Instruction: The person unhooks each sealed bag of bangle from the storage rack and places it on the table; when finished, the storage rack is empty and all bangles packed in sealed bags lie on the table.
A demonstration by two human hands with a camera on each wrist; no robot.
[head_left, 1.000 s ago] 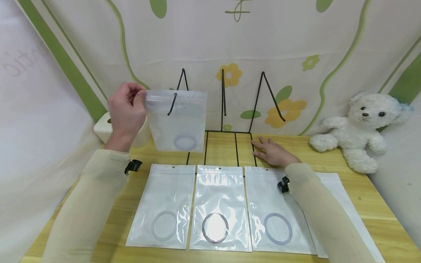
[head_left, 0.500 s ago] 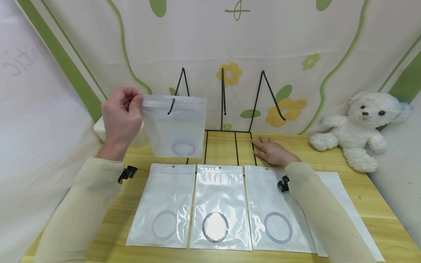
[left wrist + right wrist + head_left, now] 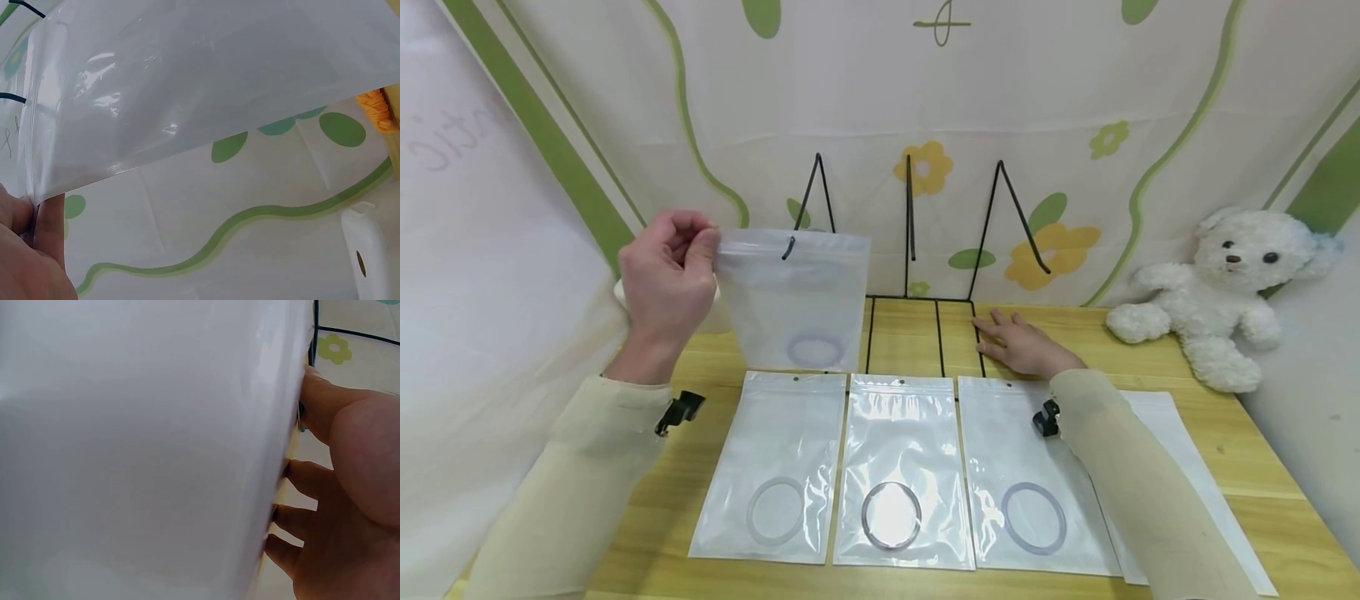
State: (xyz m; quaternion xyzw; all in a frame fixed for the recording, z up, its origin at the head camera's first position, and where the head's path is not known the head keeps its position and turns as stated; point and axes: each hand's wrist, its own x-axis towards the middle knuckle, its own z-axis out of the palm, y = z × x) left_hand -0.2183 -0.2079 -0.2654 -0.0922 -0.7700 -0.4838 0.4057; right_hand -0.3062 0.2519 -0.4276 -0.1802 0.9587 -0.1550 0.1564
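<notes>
My left hand [image 3: 668,287] pinches the upper left corner of a frosted zip bag [image 3: 775,292] with a pale ring in it. Near the bag's top middle, the tip of the left hook of a black wire rack [image 3: 908,208] pokes out in front of it. In the left wrist view the bag's sheet stretches away from my fingertips. My right hand [image 3: 1026,346] rests on the rack's base at the right, fingers spread. Below lie a bag with a whitish ring [image 3: 775,512], one with a dark ring [image 3: 891,517] and one with a lilac ring [image 3: 1033,518].
Another white bag [image 3: 1187,483] lies partly under the right sleeve. A white plush bear [image 3: 1232,292] sits at the back right. Mostly behind the left hand is a white box [image 3: 364,250]. A patterned cloth [image 3: 865,83] hangs behind the rack.
My left hand has moved down, left and nearer, drawing the hanging bag along the hook toward its tip. Less of the hook shows in front of the bag. The right hand stays put.
</notes>
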